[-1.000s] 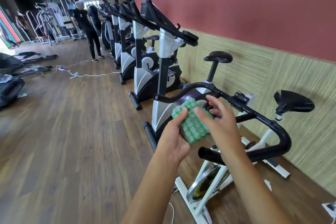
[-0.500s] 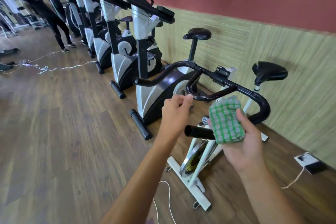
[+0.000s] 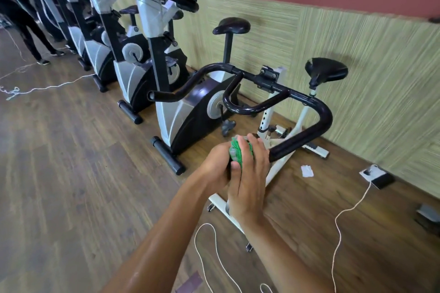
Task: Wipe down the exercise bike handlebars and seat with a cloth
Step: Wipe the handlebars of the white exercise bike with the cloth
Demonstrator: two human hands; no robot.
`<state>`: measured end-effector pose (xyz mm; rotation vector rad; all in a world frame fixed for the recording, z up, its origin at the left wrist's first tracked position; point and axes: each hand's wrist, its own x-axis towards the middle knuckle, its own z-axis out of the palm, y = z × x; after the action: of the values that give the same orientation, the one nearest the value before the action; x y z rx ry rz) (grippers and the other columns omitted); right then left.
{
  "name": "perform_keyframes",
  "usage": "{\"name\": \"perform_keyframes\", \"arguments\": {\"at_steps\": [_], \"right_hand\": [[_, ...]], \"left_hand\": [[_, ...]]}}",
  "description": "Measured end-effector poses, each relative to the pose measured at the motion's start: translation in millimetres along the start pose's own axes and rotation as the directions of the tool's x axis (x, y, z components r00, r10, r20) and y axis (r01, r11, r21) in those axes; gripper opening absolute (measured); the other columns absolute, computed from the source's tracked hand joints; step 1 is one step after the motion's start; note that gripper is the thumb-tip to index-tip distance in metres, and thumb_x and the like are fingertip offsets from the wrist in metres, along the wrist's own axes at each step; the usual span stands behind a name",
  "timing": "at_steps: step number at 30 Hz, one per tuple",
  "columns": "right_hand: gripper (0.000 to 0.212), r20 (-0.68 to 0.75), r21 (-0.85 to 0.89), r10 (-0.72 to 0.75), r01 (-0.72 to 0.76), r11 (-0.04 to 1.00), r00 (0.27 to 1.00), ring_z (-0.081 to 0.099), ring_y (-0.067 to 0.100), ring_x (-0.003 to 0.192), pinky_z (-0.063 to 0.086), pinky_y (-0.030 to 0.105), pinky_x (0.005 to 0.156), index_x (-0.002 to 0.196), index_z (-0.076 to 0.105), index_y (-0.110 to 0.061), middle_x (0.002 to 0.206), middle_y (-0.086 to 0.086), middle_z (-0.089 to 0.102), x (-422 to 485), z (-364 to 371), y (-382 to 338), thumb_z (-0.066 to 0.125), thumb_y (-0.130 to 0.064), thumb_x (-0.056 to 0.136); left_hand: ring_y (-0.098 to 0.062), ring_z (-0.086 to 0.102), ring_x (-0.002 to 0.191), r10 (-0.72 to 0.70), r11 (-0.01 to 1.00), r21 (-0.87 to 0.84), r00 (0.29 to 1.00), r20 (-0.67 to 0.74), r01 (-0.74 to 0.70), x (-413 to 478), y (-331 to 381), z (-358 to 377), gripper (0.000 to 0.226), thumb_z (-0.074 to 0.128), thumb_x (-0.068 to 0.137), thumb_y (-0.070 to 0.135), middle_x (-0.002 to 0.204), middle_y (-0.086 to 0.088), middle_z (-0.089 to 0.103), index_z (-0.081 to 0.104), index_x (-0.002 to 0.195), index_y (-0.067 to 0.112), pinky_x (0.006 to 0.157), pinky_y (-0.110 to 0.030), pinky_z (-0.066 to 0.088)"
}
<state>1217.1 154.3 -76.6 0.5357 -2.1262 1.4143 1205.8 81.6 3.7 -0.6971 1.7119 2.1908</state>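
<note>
Change: since half a second ago, both my hands have come together at the near end of the handlebars, the cloth now bunched between them.
Cloth: green checked cloth (image 3: 238,153), wrapped over the near bar end, mostly hidden by my fingers.
Right hand (image 3: 247,175): grip curled round the cloth and bar end.
Left hand (image 3: 217,164): grip closed on the cloth from the other side.
Handlebars (image 3: 307,100): black, looping.
Seat (image 3: 326,70): black, behind the handlebars, near the wall.
</note>
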Motion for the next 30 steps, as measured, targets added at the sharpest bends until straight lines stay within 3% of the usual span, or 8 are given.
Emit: {"name": "perform_keyframes", "arguments": {"at_steps": [7,12,14,17,19,21,25,30], "right_hand": [[0.045,-0.107,0.020,0.099,-0.097,0.995,0.989,0.030,0.033,0.147,0.027,0.064,0.114,0.149,0.040,-0.014,0.155,0.012,0.040,-1,-7,53,0.028,-0.025,0.108],[0.049,0.005,0.018,0.003,-0.003,1.000,1.000,0.032,0.033,0.147,0.015,0.052,0.123,0.147,0.041,-0.012,0.155,0.010,0.039,-1,-6,47,0.019,-0.034,0.109],[0.050,0.010,-0.046,-0.008,0.008,0.999,1.000,0.030,0.032,0.148,0.020,0.060,0.119,0.147,0.044,-0.009,0.155,0.011,0.042,5,-21,78,0.021,-0.032,0.110],[0.048,0.007,-0.148,0.015,-0.014,0.989,1.000,0.020,0.032,0.152,0.018,0.063,0.119,0.147,0.045,-0.010,0.158,0.012,0.036,21,-44,117,0.023,-0.029,0.109],[0.047,0.051,-0.160,-0.008,0.016,0.987,0.999,0.018,0.032,0.153,0.017,0.061,0.120,0.147,0.046,-0.010,0.159,0.011,0.035,26,-45,115,0.025,-0.027,0.108],[0.045,0.149,-0.174,-0.137,0.163,0.971,0.979,0.023,0.032,0.151,0.020,0.057,0.120,0.146,0.045,-0.012,0.156,0.011,0.039,27,-49,125,0.026,-0.027,0.107],[0.049,0.136,-0.151,-0.159,0.179,0.972,0.978,0.020,0.027,0.151,0.009,0.044,0.124,0.145,0.045,-0.012,0.155,0.009,0.037,63,-81,177,0.020,-0.034,0.109],[0.045,0.158,-0.118,-0.190,0.209,0.971,0.969,0.013,0.021,0.153,0.009,0.043,0.124,0.145,0.041,-0.013,0.153,0.008,0.035,78,-90,196,0.023,-0.031,0.108]], "left_hand": [[-0.018,0.062,0.100,0.068,0.993,0.107,0.991,-0.114,-0.056,5,-3,3,0.037,0.041,0.104,0.030,0.120,-0.006,0.069,0.075,0.110,0.018,0.076,-0.029,0.044],[-0.021,0.065,0.103,0.230,0.960,0.211,0.949,-0.215,-0.185,4,7,8,0.032,0.041,0.100,0.008,0.112,-0.009,0.071,0.072,0.105,0.015,0.077,-0.025,0.048],[-0.019,0.064,0.107,0.405,0.887,0.366,0.857,-0.320,-0.283,1,4,14,0.031,0.043,0.099,0.006,0.109,-0.001,0.071,0.071,0.104,0.016,0.092,-0.030,0.049],[-0.012,0.056,0.111,0.785,0.477,0.839,0.555,-0.274,-0.262,-4,-4,38,0.029,0.042,0.097,0.014,0.111,0.010,0.064,0.066,0.110,0.024,0.121,-0.051,0.017],[-0.011,0.054,0.111,0.860,0.323,0.914,0.479,-0.176,-0.244,0,-4,58,0.035,0.034,0.093,0.022,0.109,0.011,0.061,0.064,0.111,0.026,0.124,-0.046,0.003],[-0.014,0.057,0.108,0.878,0.300,0.934,0.438,-0.191,-0.194,15,0,81,0.040,0.029,0.091,0.027,0.107,0.011,0.062,0.064,0.111,0.026,0.122,-0.046,0.013],[-0.024,0.058,0.098,0.858,0.310,0.937,0.472,-0.202,-0.164,45,2,105,0.028,0.041,0.095,0.017,0.104,0.002,0.065,0.064,0.110,0.019,0.100,-0.048,0.041],[-0.021,0.060,0.104,0.622,0.601,0.798,0.659,-0.423,-0.054,102,6,149,0.026,0.040,0.101,0.017,0.113,0.004,0.066,0.062,0.114,0.022,0.086,-0.040,0.047]]}}
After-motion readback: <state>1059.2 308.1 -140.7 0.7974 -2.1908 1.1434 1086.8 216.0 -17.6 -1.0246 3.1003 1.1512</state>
